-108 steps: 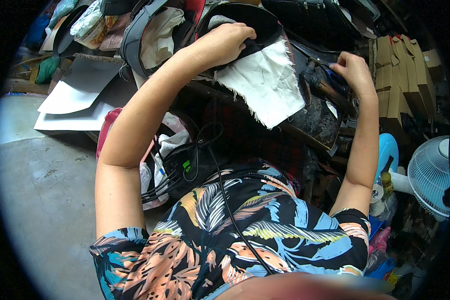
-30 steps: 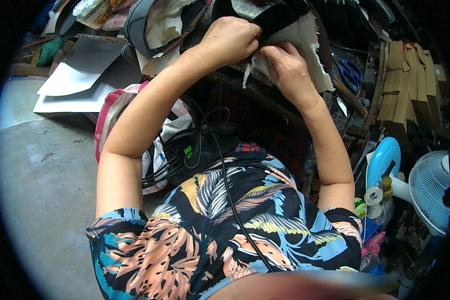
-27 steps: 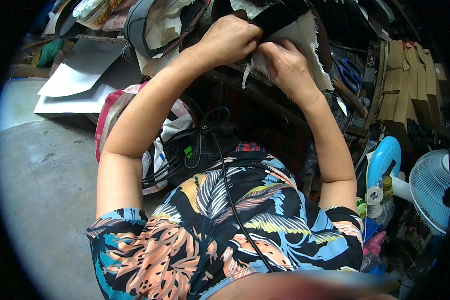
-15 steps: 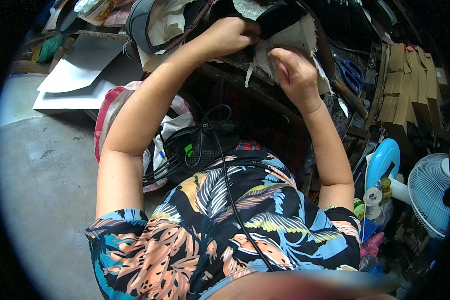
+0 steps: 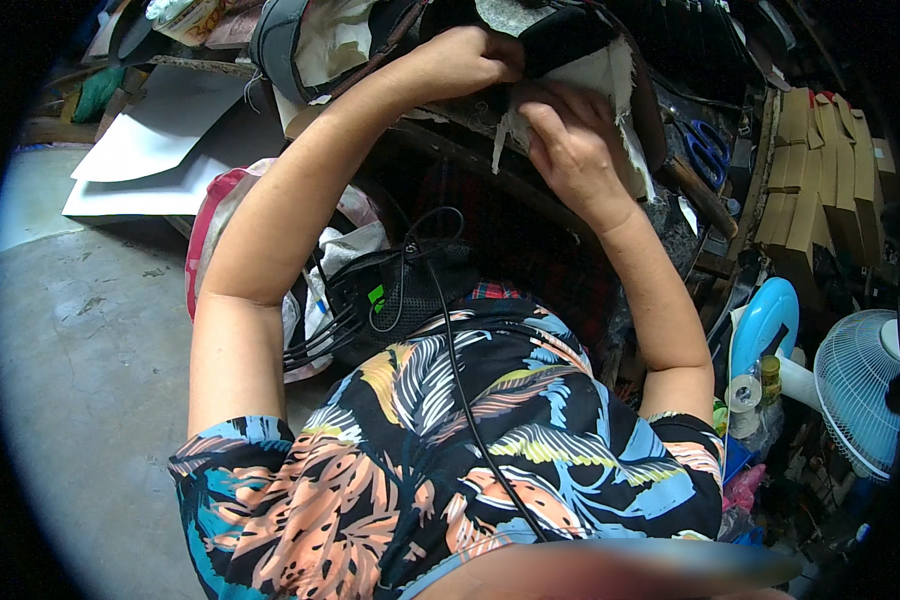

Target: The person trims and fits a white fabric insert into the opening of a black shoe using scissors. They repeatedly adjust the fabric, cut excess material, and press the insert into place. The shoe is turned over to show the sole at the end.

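Note:
Both hands are raised to the cluttered bench edge at the top. My left hand (image 5: 465, 60) is closed around a curved black piece (image 5: 570, 35) and holds it against the bench. A white cloth with frayed edges (image 5: 615, 80) lies under and beside that piece. My right hand (image 5: 570, 150) rests on the cloth just below, its fingers pinching the frayed left edge next to my left hand. Part of the cloth is hidden under my right hand.
Blue-handled scissors (image 5: 708, 150) lie on the bench to the right, beside a stack of flat cardboard boxes (image 5: 805, 190). A white fan (image 5: 860, 390) and a blue oval object (image 5: 765, 325) stand at lower right. White sheets (image 5: 160, 140) lie at left. A black mesh bag with cables (image 5: 400, 290) hangs below the bench.
My right hand came over from near the scissors to the white cloth beside my left hand, then shifted slightly down along it. My left hand kept its grip.

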`<state>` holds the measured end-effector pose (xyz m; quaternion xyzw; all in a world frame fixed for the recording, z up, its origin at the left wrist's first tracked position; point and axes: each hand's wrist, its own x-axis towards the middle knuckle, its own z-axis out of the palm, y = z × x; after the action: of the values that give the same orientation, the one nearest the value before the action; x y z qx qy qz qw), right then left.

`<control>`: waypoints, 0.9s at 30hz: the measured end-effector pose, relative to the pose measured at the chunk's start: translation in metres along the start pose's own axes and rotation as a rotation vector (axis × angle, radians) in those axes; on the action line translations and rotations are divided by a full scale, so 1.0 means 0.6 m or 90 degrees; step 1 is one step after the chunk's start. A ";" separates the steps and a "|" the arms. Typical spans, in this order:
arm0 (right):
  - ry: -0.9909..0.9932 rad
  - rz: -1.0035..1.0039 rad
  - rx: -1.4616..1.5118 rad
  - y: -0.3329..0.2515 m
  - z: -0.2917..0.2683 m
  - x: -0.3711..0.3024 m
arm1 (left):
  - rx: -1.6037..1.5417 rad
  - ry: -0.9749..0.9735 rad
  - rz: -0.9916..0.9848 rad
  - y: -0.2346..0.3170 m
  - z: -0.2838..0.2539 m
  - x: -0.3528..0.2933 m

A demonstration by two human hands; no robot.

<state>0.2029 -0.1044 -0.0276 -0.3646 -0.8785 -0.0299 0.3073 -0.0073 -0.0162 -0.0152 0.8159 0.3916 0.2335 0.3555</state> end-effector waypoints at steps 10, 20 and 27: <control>0.060 -0.128 0.055 0.007 0.012 0.010 | 0.036 -0.011 -0.005 0.008 -0.003 -0.005; -0.004 -0.065 0.144 0.001 0.010 0.008 | 0.062 -0.014 0.024 0.017 -0.006 -0.006; -0.009 -0.092 0.142 -0.009 0.005 0.010 | 0.110 -0.051 0.053 0.026 0.002 -0.015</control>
<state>0.1943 -0.1039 -0.0260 -0.2640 -0.9026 0.0481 0.3366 -0.0045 -0.0308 -0.0052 0.8679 0.3611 0.1807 0.2894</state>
